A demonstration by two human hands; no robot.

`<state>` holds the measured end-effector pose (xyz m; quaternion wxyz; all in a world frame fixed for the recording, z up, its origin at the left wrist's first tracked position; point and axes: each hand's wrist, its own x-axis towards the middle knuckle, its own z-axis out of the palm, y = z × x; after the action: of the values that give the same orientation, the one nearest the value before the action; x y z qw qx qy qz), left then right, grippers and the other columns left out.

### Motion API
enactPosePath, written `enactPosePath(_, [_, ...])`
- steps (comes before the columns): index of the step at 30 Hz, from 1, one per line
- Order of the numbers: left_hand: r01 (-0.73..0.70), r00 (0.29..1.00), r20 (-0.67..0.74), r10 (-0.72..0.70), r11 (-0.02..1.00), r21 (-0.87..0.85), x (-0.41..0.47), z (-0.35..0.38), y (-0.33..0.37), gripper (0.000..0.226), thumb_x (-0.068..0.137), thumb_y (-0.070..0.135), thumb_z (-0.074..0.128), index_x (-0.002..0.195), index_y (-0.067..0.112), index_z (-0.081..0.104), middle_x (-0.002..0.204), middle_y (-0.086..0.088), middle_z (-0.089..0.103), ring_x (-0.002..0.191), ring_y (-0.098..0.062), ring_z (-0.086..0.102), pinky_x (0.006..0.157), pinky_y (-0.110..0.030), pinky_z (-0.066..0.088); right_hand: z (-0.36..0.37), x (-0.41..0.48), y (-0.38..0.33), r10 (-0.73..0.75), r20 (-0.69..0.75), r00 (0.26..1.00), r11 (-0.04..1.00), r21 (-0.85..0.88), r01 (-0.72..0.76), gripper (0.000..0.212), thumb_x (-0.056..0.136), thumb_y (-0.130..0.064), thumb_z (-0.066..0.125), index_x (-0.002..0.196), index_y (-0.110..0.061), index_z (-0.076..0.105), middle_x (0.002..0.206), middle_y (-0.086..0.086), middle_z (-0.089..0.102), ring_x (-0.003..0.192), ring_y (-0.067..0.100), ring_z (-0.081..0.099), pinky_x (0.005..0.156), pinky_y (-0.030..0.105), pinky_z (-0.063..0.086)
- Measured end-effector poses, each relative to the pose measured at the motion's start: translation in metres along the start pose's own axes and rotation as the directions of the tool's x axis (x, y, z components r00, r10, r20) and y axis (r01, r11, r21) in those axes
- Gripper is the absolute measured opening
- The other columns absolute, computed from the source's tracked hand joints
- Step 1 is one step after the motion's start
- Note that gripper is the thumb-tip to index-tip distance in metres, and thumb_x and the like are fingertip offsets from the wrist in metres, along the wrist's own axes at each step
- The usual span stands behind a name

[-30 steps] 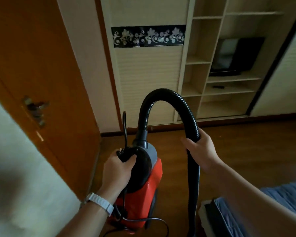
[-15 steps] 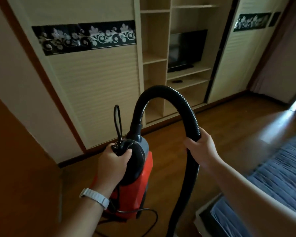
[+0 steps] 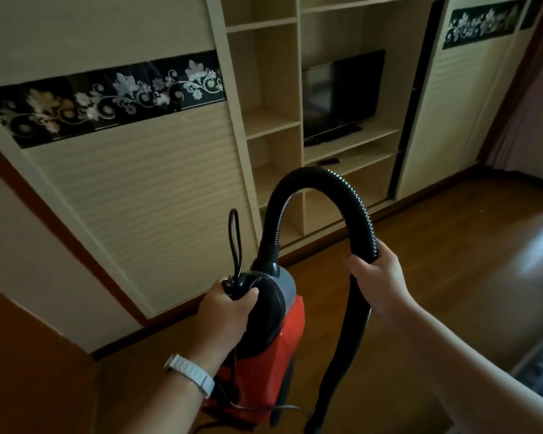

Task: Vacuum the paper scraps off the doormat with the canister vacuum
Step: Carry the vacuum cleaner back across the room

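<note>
- One pale wardrobe door (image 3: pixel 138 189) at the left, crossed by one black floral band
- One left hand (image 3: pixel 229 311), with a white watch strap (image 3: pixel 192 375) on its wrist, fingers curled round the black top handle of the vacuum
- One canister vacuum (image 3: pixel 279 355), low in the middle in front of the person, over the wooden floor (image 3: pixel 452 261): red body, black and grey cap, one loop of black cord (image 3: pixel 231 236) standing up beside the handle
- One black ribbed hose (image 3: pixel 320 178) arching up from the cap and down to the right
- One dark television (image 3: pixel 342 95) on the open shelves behind
- One right hand (image 3: pixel 376 274) gripping the hose on its downward run
- One second banded door (image 3: pixel 445 120) far right
</note>
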<state>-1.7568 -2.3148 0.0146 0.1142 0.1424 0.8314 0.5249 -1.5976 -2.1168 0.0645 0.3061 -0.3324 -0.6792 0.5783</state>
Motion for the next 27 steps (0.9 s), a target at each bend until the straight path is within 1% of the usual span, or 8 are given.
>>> enactPosePath(3, [-0.058, 0.998, -0.001, 0.058, 0.998, 0.002, 0.035, 0.031, 0.024, 0.016, 0.078, 0.034, 0.074, 0.084, 0.024, 0.063, 0.067, -0.002, 0.067, 0.06, -0.024, 0.066, 0.059, -0.04, 0.058, -0.015, 0.042, -0.004, -0.013, -0.031, 0.999, 1.0, -0.009, 0.013, 0.015, 0.085, -0.007, 0.067, 0.092, -0.013, 0.056, 0.071, 0.009, 0.061, 0.059, 0.018, 0.058, 0.05, 0.026, 0.051])
enactPosePath(8, [-0.124, 0.992, 0.041, 0.122, 0.992, 0.029, 0.109, 0.085, 0.056, 0.024, 0.074, 0.046, 0.071, 0.082, 0.025, 0.064, 0.067, -0.001, 0.068, 0.062, -0.026, 0.068, 0.061, -0.042, 0.06, -0.036, 0.114, -0.002, -0.018, -0.084, 0.996, 0.999, -0.032, 0.015, 0.017, 0.085, -0.005, 0.068, 0.094, -0.016, 0.057, 0.071, 0.007, 0.061, 0.057, 0.012, 0.058, 0.049, 0.023, 0.051])
enactPosePath(10, [-0.148, 0.986, 0.075, 0.147, 0.989, 0.015, 0.14, 0.11, 0.065, 0.019, 0.077, 0.04, 0.073, 0.081, 0.024, 0.064, 0.064, -0.001, 0.067, 0.057, -0.023, 0.066, 0.058, -0.041, 0.059, -0.041, 0.147, 0.0, -0.025, -0.128, 0.991, 0.999, -0.041, 0.02, 0.017, 0.085, -0.004, 0.067, 0.091, -0.017, 0.056, 0.069, 0.006, 0.059, 0.051, 0.008, 0.056, 0.046, 0.02, 0.048])
enactPosePath(12, [-0.147, 0.982, 0.12, 0.148, 0.989, -0.012, 0.173, 0.139, 0.073, 0.016, 0.079, 0.034, 0.075, 0.08, 0.023, 0.063, 0.062, -0.001, 0.066, 0.054, -0.022, 0.063, 0.057, -0.039, 0.058, -0.046, 0.182, 0.004, -0.024, -0.163, 0.986, 0.998, -0.054, 0.016, 0.019, 0.085, -0.003, 0.066, 0.092, -0.018, 0.057, 0.069, 0.006, 0.06, 0.052, 0.01, 0.056, 0.045, 0.02, 0.048])
enactPosePath(15, [-0.137, 0.966, 0.214, 0.145, 0.989, -0.05, 0.233, 0.188, 0.083, 0.017, 0.079, 0.033, 0.075, 0.082, 0.02, 0.065, 0.062, -0.001, 0.065, 0.055, -0.023, 0.061, 0.06, -0.04, 0.057, -0.054, 0.24, 0.016, -0.02, -0.233, 0.972, 0.994, -0.105, -0.005, 0.02, 0.084, -0.002, 0.066, 0.095, -0.017, 0.058, 0.072, 0.008, 0.061, 0.055, 0.013, 0.057, 0.046, 0.019, 0.048])
enactPosePath(19, [-0.161, 0.917, 0.355, 0.182, 0.983, -0.087, 0.311, 0.252, 0.107, 0.018, 0.083, 0.031, 0.075, 0.084, 0.016, 0.065, 0.061, 0.002, 0.065, 0.054, -0.019, 0.061, 0.056, -0.034, 0.055, -0.068, 0.32, 0.028, -0.02, -0.378, 0.925, 0.981, -0.187, -0.055, 0.02, 0.081, 0.0, 0.067, 0.089, -0.017, 0.059, 0.071, 0.01, 0.061, 0.049, 0.009, 0.054, 0.043, 0.018, 0.046])
enactPosePath(23, [-0.2, 0.866, 0.443, 0.232, 0.972, -0.12, 0.382, 0.308, 0.144, 0.015, 0.084, 0.032, 0.073, 0.086, 0.021, 0.064, 0.066, 0.003, 0.066, 0.056, -0.016, 0.061, 0.054, -0.028, 0.048, -0.089, 0.393, 0.032, -0.028, -0.505, 0.863, 0.962, -0.247, -0.113, 0.016, 0.078, -0.001, 0.07, 0.084, -0.011, 0.058, 0.073, 0.023, 0.064, 0.05, 0.013, 0.055, 0.044, 0.024, 0.047])
enactPosePath(27, [-0.281, 0.803, 0.52, 0.291, 0.954, -0.1, 0.437, 0.363, 0.178, 0.032, 0.076, 0.048, 0.067, 0.075, 0.017, 0.062, 0.06, 0.004, 0.06, 0.052, -0.02, 0.058, 0.054, -0.029, 0.047, -0.117, 0.44, 0.035, -0.033, -0.601, 0.799, 0.956, -0.251, -0.149, 0.014, 0.079, -0.004, 0.071, 0.084, -0.007, 0.058, 0.076, 0.027, 0.064, 0.056, 0.024, 0.057, 0.052, 0.038, 0.05])
